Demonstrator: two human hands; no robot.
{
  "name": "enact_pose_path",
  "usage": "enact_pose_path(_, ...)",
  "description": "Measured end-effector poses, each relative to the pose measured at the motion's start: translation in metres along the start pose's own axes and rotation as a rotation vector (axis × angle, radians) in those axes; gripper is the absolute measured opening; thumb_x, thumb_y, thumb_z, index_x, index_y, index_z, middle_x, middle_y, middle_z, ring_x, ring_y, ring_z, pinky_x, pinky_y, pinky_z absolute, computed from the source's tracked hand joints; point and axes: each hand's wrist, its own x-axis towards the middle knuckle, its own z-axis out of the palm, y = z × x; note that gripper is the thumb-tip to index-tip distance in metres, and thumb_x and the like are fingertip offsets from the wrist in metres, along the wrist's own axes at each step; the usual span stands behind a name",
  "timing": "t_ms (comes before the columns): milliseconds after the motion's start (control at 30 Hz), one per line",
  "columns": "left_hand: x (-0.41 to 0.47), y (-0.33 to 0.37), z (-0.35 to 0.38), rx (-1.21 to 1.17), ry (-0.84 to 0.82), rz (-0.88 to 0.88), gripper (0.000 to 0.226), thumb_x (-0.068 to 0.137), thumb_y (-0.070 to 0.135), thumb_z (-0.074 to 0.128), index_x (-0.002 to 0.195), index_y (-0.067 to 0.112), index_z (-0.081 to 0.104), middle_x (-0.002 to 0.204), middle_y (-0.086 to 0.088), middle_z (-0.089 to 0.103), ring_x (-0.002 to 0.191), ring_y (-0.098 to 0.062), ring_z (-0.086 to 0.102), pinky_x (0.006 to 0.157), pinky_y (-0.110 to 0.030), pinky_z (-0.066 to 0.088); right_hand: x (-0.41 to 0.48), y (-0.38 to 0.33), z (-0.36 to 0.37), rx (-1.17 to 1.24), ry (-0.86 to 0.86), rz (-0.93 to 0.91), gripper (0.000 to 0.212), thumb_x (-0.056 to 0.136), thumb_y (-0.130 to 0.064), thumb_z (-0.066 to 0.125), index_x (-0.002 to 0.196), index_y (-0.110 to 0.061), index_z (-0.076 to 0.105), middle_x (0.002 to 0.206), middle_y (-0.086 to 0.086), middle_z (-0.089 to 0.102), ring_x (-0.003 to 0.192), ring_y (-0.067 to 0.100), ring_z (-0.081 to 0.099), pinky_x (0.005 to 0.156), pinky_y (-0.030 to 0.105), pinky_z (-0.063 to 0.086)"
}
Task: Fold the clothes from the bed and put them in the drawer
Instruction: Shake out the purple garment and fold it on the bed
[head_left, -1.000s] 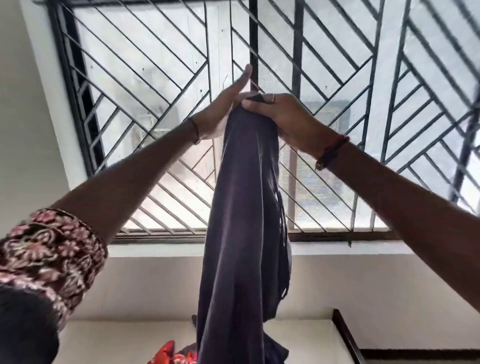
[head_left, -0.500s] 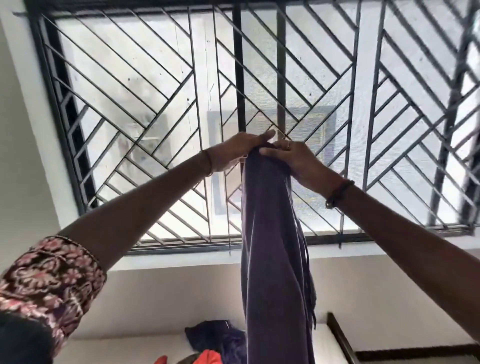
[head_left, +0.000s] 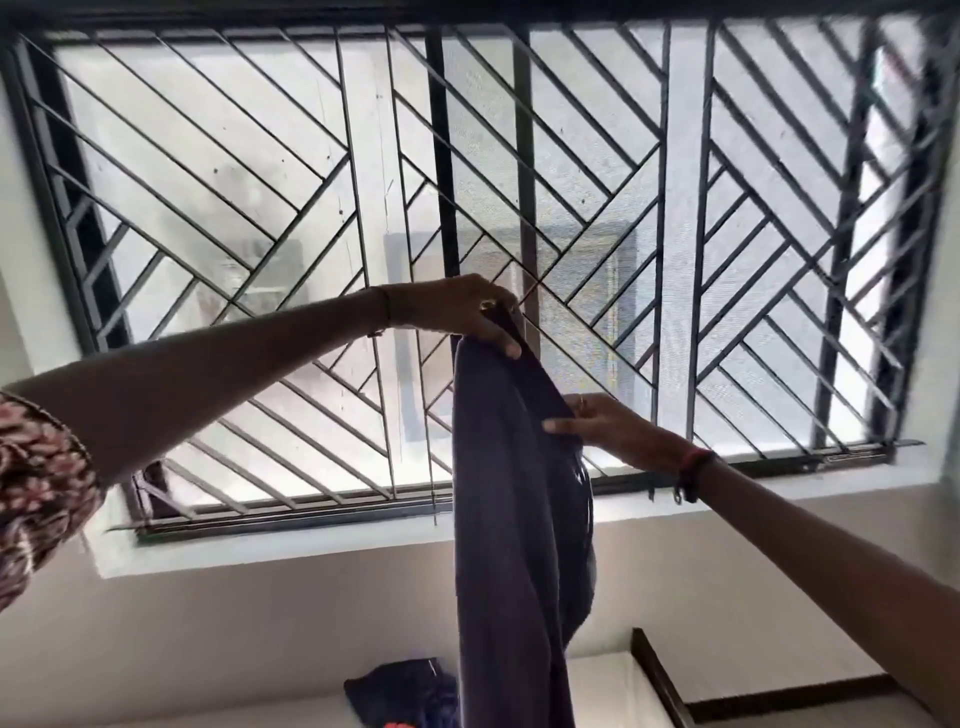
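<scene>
Two hands up, both on one dark garment (head_left: 501, 519), held in the air in front of the window grille (head_left: 260, 182)

- left hand (head_left: 462, 314): higher of the two, at the top end of the garment. fingers (head_left: 496, 335) curled down over the bunched top edge, pinching it. thin bangle (head_left: 384, 312) on the wrist, floral sleeve (head_left: 36, 493) at the upper arm
- right hand (head_left: 605, 421): lower, on the garment's right edge. thumb (head_left: 553, 426) lies flat across the front of the cloth, other fingers go round behind it, so it pinches that edge. how far those back fingers are spread, cannot tell. red and black band (head_left: 691, 473) on the wrist
- garment: hangs straight down from the left hand as a long narrow drape, folded lengthways by the look of it, with a looser fold bulging out on the right side below the right hand. bottom end runs out of frame, so cannot tell if it touches the bed (head_left: 608, 686)
- bed: only a pale strip visible at the bottom, far edge against the wall (head_left: 260, 613), dark wooden frame (head_left: 657, 675) along its right edge
- pile of clothes (head_left: 400, 691): dark blue with a bit of orange, lying on the bed at the far edge, just left of the hanging garment

Edges of the view are motion-blurred, hands and cloth are clear enough
</scene>
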Motion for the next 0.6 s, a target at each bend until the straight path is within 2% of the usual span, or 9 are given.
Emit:
enact_pose_path(67, 0.001, 0.0, -0.003, 0.017, 0.027, 0.001, 0.037, 0.071, 0.032, 0.081, 0.077, 0.001, 0.061, 0.074, -0.013, 0.06, 0.07, -0.011, 0.051, 0.065, -0.029, 0.04, -0.003, 0.011, 0.002, -0.044, 0.008, 0.044, 0.01, 0.086, -0.011, 0.066, 0.096, -0.008, 0.069, 0.092, 0.004, 0.07, 0.081, 0.012, 0.064, 0.072, 0.022, 0.05)
enact_pose_path(100, 0.002, 0.0, -0.004, 0.018, 0.055, 0.014, 0.043, 0.072, 0.032, 0.081, 0.073, -0.002, 0.054, 0.067, -0.012, 0.051, 0.065, -0.009, 0.043, 0.06, -0.027, 0.034, -0.006, 0.019, 0.003, -0.113, 0.004, 0.09, 0.01, 0.085, -0.015, 0.069, 0.091, -0.009, 0.07, 0.088, 0.002, 0.07, 0.079, 0.011, 0.064, 0.071, 0.023, 0.049)
enact_pose_path(200, 0.002, -0.004, -0.011, 0.044, 0.138, 0.018, 0.044, 0.073, 0.031, 0.079, 0.067, 0.002, 0.047, 0.064, -0.003, 0.039, 0.059, -0.002, 0.033, 0.054, -0.021, 0.026, -0.016, 0.049, 0.006, -0.306, 0.01, 0.238, 0.039, 0.077, -0.039, 0.076, 0.085, -0.002, 0.068, 0.077, 0.006, 0.067, 0.068, 0.014, 0.062, 0.06, 0.029, 0.047)
enact_pose_path(233, 0.001, -0.009, -0.014, 0.055, 0.156, 0.014, 0.044, 0.073, 0.032, 0.079, 0.068, 0.001, 0.048, 0.063, -0.001, 0.037, 0.057, -0.002, 0.032, 0.053, -0.019, 0.025, -0.02, 0.056, 0.005, -0.36, 0.03, 0.272, 0.041, 0.076, -0.042, 0.076, 0.08, -0.002, 0.066, 0.069, 0.005, 0.064, 0.059, 0.012, 0.06, 0.053, 0.027, 0.046)
enact_pose_path(300, -0.002, -0.019, -0.015, 0.078, 0.163, -0.003, 0.045, 0.072, 0.034, 0.079, 0.064, 0.005, 0.046, 0.06, 0.001, 0.035, 0.055, -0.003, 0.031, 0.052, -0.02, 0.024, -0.023, 0.068, -0.001, -0.502, 0.087, 0.335, 0.031, 0.079, -0.039, 0.073, 0.069, -0.012, 0.063, 0.061, -0.003, 0.06, 0.048, 0.001, 0.055, 0.047, 0.017, 0.042)
enact_pose_path(333, -0.004, -0.023, -0.015, 0.093, 0.158, -0.01, 0.046, 0.072, 0.035, 0.08, 0.061, 0.009, 0.043, 0.058, 0.003, 0.033, 0.054, -0.003, 0.03, 0.052, -0.02, 0.024, -0.024, 0.071, -0.007, -0.583, 0.117, 0.353, 0.027, 0.082, -0.037, 0.07, 0.066, -0.018, 0.06, 0.062, -0.005, 0.059, 0.05, -0.001, 0.055, 0.047, 0.014, 0.04)
enact_pose_path(400, -0.009, -0.03, -0.01, 0.113, 0.137, -0.036, 0.047, 0.071, 0.034, 0.081, 0.06, 0.012, 0.041, 0.057, 0.004, 0.032, 0.054, -0.003, 0.03, 0.052, -0.021, 0.024, -0.023, 0.075, -0.02, -0.755, 0.127, 0.371, 0.028, 0.086, -0.041, 0.066, 0.068, -0.02, 0.057, 0.07, -0.001, 0.059, 0.065, 0.009, 0.058, 0.054, 0.018, 0.04)
enact_pose_path(533, -0.022, -0.047, 0.007, 0.125, 0.006, -0.132, 0.038, 0.067, 0.039, 0.082, 0.056, 0.02, 0.052, 0.057, 0.003, 0.045, 0.058, -0.003, 0.037, 0.056, -0.022, 0.029, -0.023, 0.07, -0.048, -1.163, 0.066, 0.445, 0.041, 0.091, -0.051, 0.052, 0.101, -0.012, 0.06, 0.096, 0.012, 0.06, 0.093, 0.026, 0.058, 0.074, 0.031, 0.041)
enact_pose_path(600, -0.028, -0.055, 0.015, 0.159, -0.074, -0.165, 0.038, 0.063, 0.048, 0.081, 0.067, 0.016, 0.061, 0.068, -0.009, 0.057, 0.066, -0.009, 0.045, 0.062, -0.028, 0.034, -0.023, 0.067, -0.058, -1.288, 0.101, 0.408, 0.043, 0.093, -0.052, 0.047, 0.112, -0.015, 0.054, 0.105, 0.015, 0.063, 0.101, 0.031, 0.061, 0.08, 0.036, 0.045)
